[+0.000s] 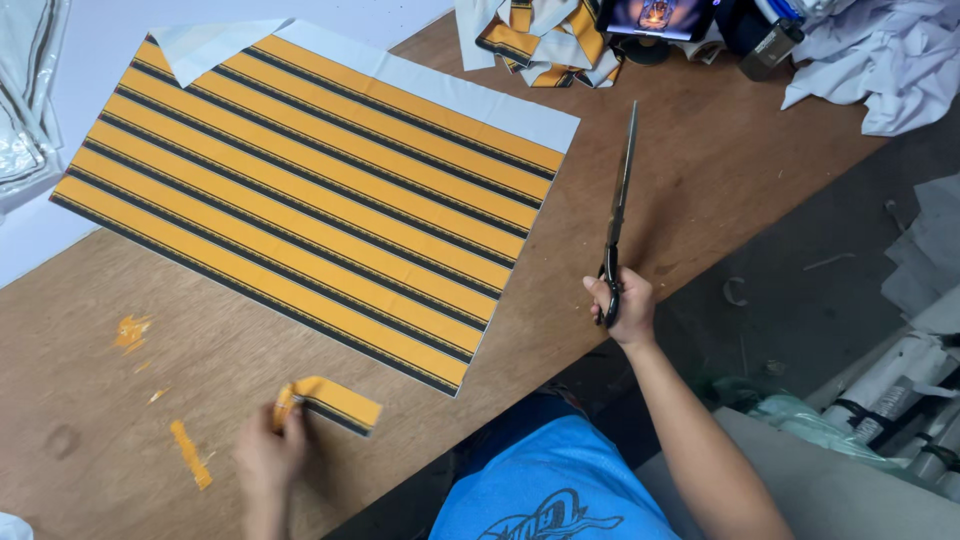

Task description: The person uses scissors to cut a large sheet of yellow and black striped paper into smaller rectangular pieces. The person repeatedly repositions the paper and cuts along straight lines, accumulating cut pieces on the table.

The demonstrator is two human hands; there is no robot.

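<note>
A large sheet of orange fabric with black stripes (310, 195) lies flat on the brown wooden table (690, 170), one white-backed corner folded over at its top. My left hand (268, 455) pinches a narrow folded strip of the same orange fabric (332, 400) just below the sheet's near edge. My right hand (622, 305) grips the black handles of long scissors (618, 205), whose closed blades point away from me, above the table to the right of the sheet.
Small orange scraps (190, 455) lie on the table at the lower left. A pile of cut striped pieces (540, 35), a phone on a stand (655, 18) and white cloth (880, 55) sit at the far edge. Rolls and bags lie on the floor at right.
</note>
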